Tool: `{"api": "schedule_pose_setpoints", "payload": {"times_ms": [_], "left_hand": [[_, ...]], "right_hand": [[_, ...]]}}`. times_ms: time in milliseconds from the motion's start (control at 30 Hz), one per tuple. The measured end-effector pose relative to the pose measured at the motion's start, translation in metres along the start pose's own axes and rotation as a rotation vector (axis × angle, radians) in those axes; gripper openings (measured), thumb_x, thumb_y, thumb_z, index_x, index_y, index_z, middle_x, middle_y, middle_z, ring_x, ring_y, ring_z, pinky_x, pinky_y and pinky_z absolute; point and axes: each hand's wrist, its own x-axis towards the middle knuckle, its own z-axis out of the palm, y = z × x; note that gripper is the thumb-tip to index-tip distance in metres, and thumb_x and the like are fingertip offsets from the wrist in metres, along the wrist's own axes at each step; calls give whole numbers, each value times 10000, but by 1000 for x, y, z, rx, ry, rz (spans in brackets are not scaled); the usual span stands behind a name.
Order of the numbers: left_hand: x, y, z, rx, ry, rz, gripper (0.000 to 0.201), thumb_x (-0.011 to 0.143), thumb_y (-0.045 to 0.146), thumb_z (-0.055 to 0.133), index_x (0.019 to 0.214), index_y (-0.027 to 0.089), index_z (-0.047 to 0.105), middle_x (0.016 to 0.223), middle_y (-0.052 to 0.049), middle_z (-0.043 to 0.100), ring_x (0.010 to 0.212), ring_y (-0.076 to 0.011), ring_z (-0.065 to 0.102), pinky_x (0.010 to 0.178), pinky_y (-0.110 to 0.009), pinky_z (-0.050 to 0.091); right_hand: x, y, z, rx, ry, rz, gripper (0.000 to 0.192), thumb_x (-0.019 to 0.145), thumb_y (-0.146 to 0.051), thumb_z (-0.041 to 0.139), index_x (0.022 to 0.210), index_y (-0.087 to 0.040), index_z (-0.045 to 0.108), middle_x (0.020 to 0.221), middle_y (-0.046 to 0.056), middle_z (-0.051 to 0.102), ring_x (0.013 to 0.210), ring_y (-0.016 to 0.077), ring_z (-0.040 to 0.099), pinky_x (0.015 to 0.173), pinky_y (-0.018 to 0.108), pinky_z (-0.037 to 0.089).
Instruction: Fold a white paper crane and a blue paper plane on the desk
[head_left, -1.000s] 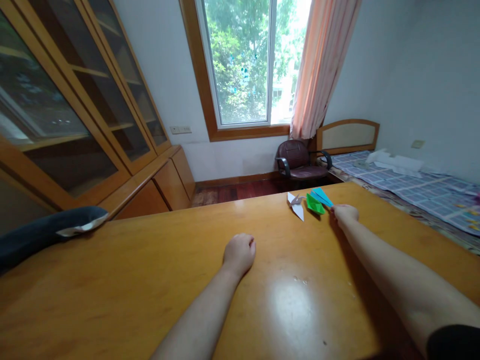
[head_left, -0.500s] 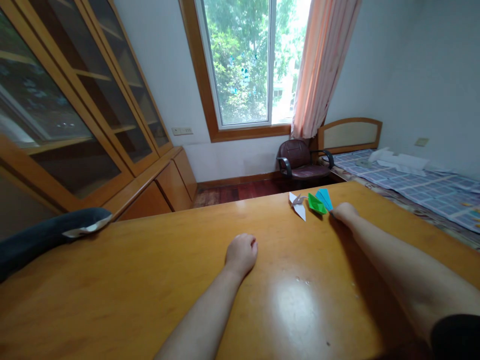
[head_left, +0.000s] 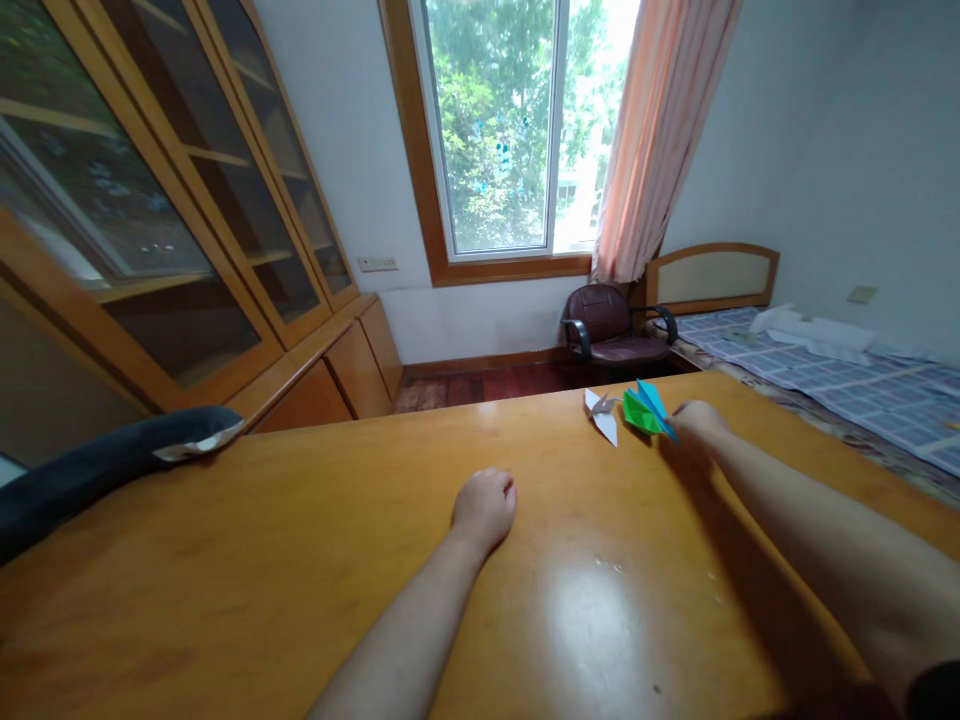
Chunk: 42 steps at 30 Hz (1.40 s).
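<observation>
At the far right of the table, my right hand (head_left: 700,424) pinches the near end of a blue paper airplane (head_left: 655,401). The airplane sits partly behind a green paper boat (head_left: 641,413). Left of the boat lies a white folded paper crane (head_left: 601,415). My left hand (head_left: 485,508) rests on the tabletop in the middle, its fingers curled into a loose fist. Nothing shows in that hand, and it is apart from the folded papers.
The glossy wooden table (head_left: 322,560) spans the foreground. A dark curved object with a white patch (head_left: 199,437) stands at its left edge. Beyond are a maroon armchair (head_left: 611,325), a bed (head_left: 847,370) on the right and a glass-fronted cabinet (head_left: 296,325) on the left.
My right hand has tilted the blue airplane, so its narrow folded side shows more. The view has shifted slightly. My left hand stays put.
</observation>
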Motion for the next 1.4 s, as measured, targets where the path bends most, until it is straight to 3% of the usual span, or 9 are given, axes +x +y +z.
{"api": "schedule_pose_setpoints", "payload": {"times_ms": [100,233,333,467,667,800,1033,1200,1400], "left_hand": [[0,-6,-3,32,-9,-16,230,888,263,476,877,210,700,930,-64,688,900,-195,610,778,-291,446],[0,-11,-8,67,-11,-31,247,901,265,465,882,208,704,929,-68,681,911,-203,608,792,-299,447],[-1,-10,-10,87,-20,-48,253,910,265,462,891,207,707,948,-79,670,938,-210,595,821,-309,445],[-3,-6,-12,102,-35,-61,277,925,272,442,893,204,708,977,-91,649,964,-212,574,843,-320,441],[-5,-7,-10,110,0,-24,263,922,317,466,906,200,701,991,-93,633,980,-221,554,868,-333,437],[-5,-7,-7,99,18,-38,260,902,359,515,1028,208,685,1154,-102,618,1090,-243,523,967,-374,403],[-2,-13,3,103,-34,-65,447,898,452,495,1279,235,584,1431,-116,479,1313,-319,406,1102,-487,290],[1,-16,8,76,-75,-85,581,889,556,448,1389,263,483,1514,-100,380,1395,-358,297,1126,-555,220],[2,-17,10,72,-74,-72,610,888,573,430,1409,258,459,1520,-114,365,1406,-358,280,1129,-545,223]], "right_hand": [[-11,-27,3,-175,-73,-44,225,576,-33,703,489,-189,567,447,-9,454,633,207,551,646,309,394],[-44,-59,18,-513,-135,-426,22,698,-195,662,691,-205,681,663,48,620,703,207,574,630,282,376],[-81,-74,35,-614,-205,-673,149,796,-253,559,807,-209,701,884,72,679,794,199,593,631,263,376],[-136,-82,57,-666,-288,-854,255,873,-242,449,869,-200,700,966,84,676,871,204,597,683,274,383],[-194,-66,87,-654,-473,-916,282,913,-288,431,977,-198,691,1061,101,672,995,233,587,857,301,403],[-211,-45,98,-684,-531,-906,342,913,-364,463,1137,-191,655,1297,132,585,1167,274,516,999,360,352],[-217,-24,105,-694,-701,-826,546,879,-454,511,1365,-205,505,1491,143,398,1350,333,361,1093,503,255],[-216,-21,110,-756,-821,-817,668,912,-559,388,1469,-191,366,1560,152,253,1432,361,194,1114,589,144],[-212,-21,113,-792,-841,-830,697,912,-604,340,1477,-196,357,1564,142,243,1433,367,188,1115,584,149]]}}
